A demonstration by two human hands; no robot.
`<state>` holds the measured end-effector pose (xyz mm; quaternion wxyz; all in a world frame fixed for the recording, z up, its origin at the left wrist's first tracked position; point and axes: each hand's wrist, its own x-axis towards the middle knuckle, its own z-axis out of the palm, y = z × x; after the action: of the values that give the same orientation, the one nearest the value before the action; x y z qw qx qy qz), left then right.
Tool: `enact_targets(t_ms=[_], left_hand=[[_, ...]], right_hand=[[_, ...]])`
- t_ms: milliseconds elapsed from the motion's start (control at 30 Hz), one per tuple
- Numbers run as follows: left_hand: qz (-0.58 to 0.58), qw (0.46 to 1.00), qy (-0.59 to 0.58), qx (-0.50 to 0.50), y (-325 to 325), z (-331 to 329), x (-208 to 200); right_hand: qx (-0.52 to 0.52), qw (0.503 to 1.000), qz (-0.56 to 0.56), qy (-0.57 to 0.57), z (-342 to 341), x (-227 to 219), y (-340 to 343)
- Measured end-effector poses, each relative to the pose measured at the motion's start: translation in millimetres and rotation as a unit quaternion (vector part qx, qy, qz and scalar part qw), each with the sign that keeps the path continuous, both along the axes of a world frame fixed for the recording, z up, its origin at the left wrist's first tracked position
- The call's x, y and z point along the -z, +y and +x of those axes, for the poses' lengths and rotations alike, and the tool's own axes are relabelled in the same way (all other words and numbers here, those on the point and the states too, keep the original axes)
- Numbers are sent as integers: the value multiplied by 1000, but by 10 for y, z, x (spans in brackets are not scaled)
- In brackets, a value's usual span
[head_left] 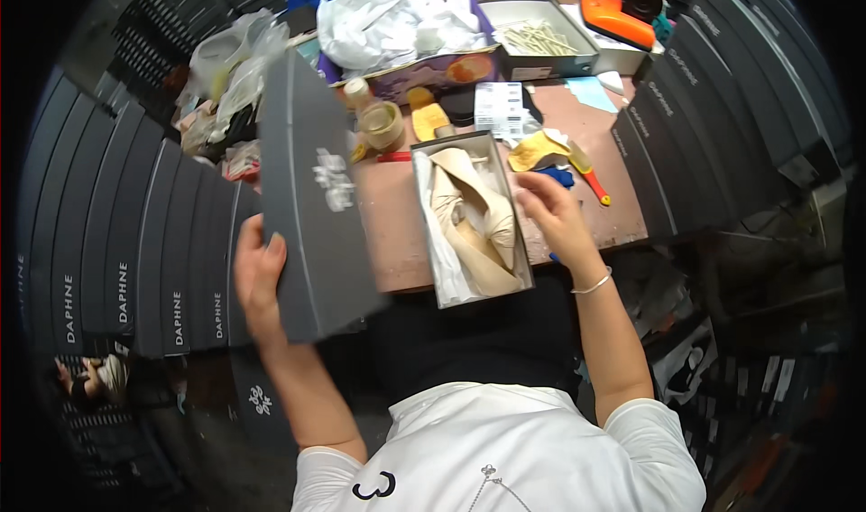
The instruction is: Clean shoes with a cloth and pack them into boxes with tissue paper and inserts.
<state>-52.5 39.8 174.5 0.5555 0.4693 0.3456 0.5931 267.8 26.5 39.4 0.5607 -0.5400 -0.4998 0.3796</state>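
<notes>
My left hand (260, 273) grips a dark grey shoebox lid (311, 241) by its side, tilted up on the left and slightly blurred. In front of me, an open shoebox (438, 297) lies at the table's near edge. Inside it sits a pair of beige shoes (487, 250) on white tissue paper (444, 264). Just beside the box's right edge is my right hand (557, 212), fingers bent and apart, holding nothing; whether the fingertips touch the box I cannot tell.
Dark shoeboxes (117, 232) stand in a row at left, more boxes (695, 133) at right. Farther back are a purple carton (424, 81) of white paper, a box of thin sticks (541, 38) and an orange tool (618, 20). A jar (381, 126) and a yellow-red-handled tool (591, 176) lie nearer.
</notes>
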Motion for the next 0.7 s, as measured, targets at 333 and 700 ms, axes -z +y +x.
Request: enact_targets(t_ms=[333, 700], left_hand=[[-46, 604, 796, 1, 351, -891, 1150], [69, 953, 293, -16, 226, -489, 885]], right_hand=[[2, 790, 88, -607, -400, 391, 578], [-182, 963, 3, -199, 187, -403, 557]])
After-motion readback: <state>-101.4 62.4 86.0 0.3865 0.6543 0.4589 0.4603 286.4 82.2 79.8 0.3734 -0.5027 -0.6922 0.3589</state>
